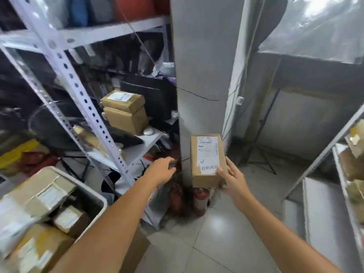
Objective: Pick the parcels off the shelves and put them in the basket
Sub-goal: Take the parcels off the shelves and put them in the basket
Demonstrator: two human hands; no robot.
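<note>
Our right hand grips only the parcel's lower end — left hand loose, empty — so it may slip before the lower-left basket.

two hands, one parcel held, one basket

Fig. note, as I see it: left forearm and right forearm bare along whole visible length; left hand and right hand bare; skin smooth, unmarked.

Brown parcel, white label; grey basket.
</note>
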